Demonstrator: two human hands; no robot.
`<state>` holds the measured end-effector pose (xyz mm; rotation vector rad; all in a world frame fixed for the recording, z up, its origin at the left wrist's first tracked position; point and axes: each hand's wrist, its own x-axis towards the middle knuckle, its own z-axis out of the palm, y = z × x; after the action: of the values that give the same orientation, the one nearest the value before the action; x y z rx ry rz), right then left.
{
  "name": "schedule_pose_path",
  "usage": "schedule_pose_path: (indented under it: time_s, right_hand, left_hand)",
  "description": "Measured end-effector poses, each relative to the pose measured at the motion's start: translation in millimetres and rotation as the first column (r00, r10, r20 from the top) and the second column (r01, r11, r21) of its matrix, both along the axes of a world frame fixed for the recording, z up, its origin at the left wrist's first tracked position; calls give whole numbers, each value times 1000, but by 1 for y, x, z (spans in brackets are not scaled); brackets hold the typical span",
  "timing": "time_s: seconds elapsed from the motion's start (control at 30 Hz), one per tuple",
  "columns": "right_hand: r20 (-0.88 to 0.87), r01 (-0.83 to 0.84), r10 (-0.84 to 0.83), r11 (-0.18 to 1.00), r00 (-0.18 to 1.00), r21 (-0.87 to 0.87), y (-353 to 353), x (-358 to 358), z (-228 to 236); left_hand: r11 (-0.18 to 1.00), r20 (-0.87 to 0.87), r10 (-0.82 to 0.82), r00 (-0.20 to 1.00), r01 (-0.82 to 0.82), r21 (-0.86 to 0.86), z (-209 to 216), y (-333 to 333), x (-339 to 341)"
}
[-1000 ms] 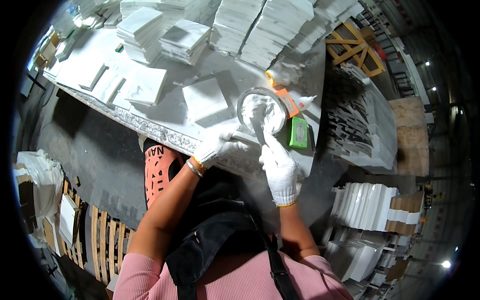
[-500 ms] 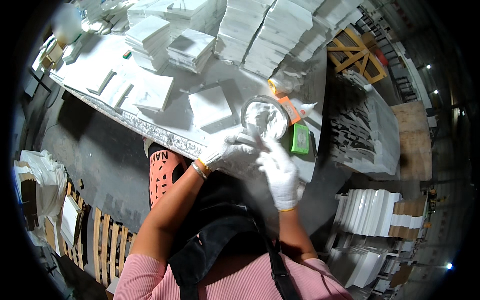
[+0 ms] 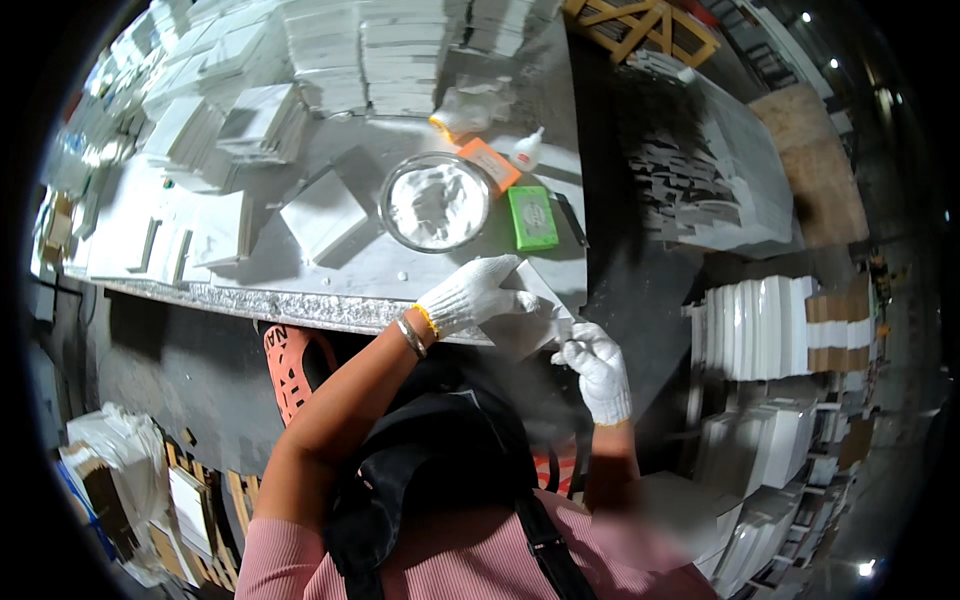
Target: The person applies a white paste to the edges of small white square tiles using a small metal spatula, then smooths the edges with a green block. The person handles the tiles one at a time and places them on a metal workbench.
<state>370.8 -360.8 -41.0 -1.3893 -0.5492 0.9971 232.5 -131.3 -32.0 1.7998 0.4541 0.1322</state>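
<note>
Head view: now away from the round, clear-looking bowl [image 3: 384, 208] of thick white paste [image 3: 435, 207] and down beside the flat white tile [image 3: 545, 286], pinching a thin, blurred, blade-like tool [image 3: 563, 328] in the right hand [image 3: 595, 370], cannot tell if touching, so shifting from paste to tile. Gripping that smooth, straight-edged tile in the left hand [image 3: 480, 297], between thumb and fingers, tilted at the table's [image 3: 330, 280] rough, speckled near edge, toward the right corner; wearing knit white gloves [image 3: 606, 388].

This looks like a tile workshop; white tile stacks [image 3: 258, 122] crowd a worktable [image 3: 350, 275]. A wooden crate [image 3: 640, 32] and bundled slabs [image 3: 755, 325] stand nearby
</note>
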Motion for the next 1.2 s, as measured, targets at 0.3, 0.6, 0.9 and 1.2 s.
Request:
schedule_pose_path:
  time_s: [0.3, 0.6, 0.9, 1.2]
  right_hand:
    - [-68, 363, -364, 931, 929, -27, 7, 7, -17]
    - [-164, 275, -292, 954, 942, -117, 2, 21, -19]
    - [412, 209, -91, 945, 907, -252, 4, 77, 12]
    - [641, -15, 165, 972, 749, -233, 8, 83, -8]
  left_hand:
    - [877, 52, 139, 989, -147, 457, 10, -42, 41]
    - [653, -59, 53, 997, 10, 757, -15, -66, 35]
    - [695, 0, -76, 997, 53, 717, -23, -37, 39]
    - [709, 40, -34, 999, -4, 705, -28, -38, 39]
